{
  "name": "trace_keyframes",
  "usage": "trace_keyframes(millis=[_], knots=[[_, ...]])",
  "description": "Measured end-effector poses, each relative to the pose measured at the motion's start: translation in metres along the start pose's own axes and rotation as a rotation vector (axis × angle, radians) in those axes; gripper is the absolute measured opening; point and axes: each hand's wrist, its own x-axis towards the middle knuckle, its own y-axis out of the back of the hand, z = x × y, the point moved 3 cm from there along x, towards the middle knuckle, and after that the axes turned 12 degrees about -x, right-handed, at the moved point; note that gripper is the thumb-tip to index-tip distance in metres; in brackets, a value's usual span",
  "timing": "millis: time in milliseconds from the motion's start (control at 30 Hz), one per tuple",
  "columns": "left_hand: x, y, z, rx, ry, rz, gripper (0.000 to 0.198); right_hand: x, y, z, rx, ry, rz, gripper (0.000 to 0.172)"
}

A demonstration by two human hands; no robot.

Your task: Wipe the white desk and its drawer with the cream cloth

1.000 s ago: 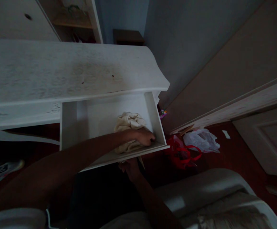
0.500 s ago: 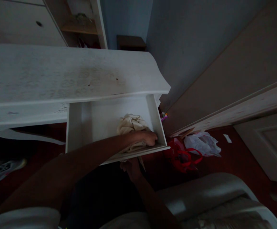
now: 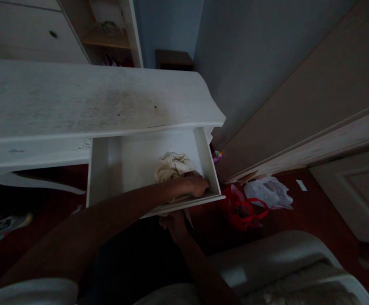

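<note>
A white drawer (image 3: 103, 169) stands pulled out from under a white desk top (image 3: 76, 101). A crumpled cream cloth (image 3: 171, 165) lies in its front right corner. My left arm reaches across from the lower left. My left hand (image 3: 195, 186) rests on the cloth's near edge with fingers curled down over it, against the drawer's front wall. My right hand (image 3: 173, 222) is in shadow just below the drawer front, fingers bent. What it holds is too dark to see. A pale strip hangs beside it.
A red bag (image 3: 243, 209) and a white plastic bag (image 3: 268, 190) lie on the dark red floor to the right. A grey wall and pale door panel (image 3: 346, 127) close the right side. A padded seat (image 3: 267, 258) is at lower right, a shoe (image 3: 3, 224) at far left.
My left hand has shifted slightly over the cloth toward the drawer's front right corner. The view has tilted a little; my right hand stays under the drawer front.
</note>
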Motion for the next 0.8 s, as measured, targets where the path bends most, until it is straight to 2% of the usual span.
trace_keyframes(millis=[200,367,500,633,700,800], knots=[[-0.027,0.010,0.006,0.180,0.022,0.014,0.034,0.000,0.000,0.001,-0.011,-0.007,-0.018,0.029],[-0.044,0.010,-0.010,0.211,-0.020,0.032,0.027,0.000,-0.001,-0.001,0.021,-0.007,-0.009,0.023],[-0.059,0.013,-0.024,0.123,-0.091,0.039,0.029,0.000,0.000,0.003,0.006,-0.004,-0.017,0.024],[-0.079,0.025,-0.032,0.159,-0.023,0.115,0.025,0.001,0.003,0.007,-0.018,0.011,-0.020,0.028],[-0.092,0.031,-0.035,0.258,0.025,0.188,0.032,0.002,0.004,0.008,-0.001,0.005,-0.005,0.029],[-0.113,0.035,-0.047,0.341,0.133,0.290,0.061,0.001,0.004,0.007,0.003,-0.010,-0.005,0.030]])
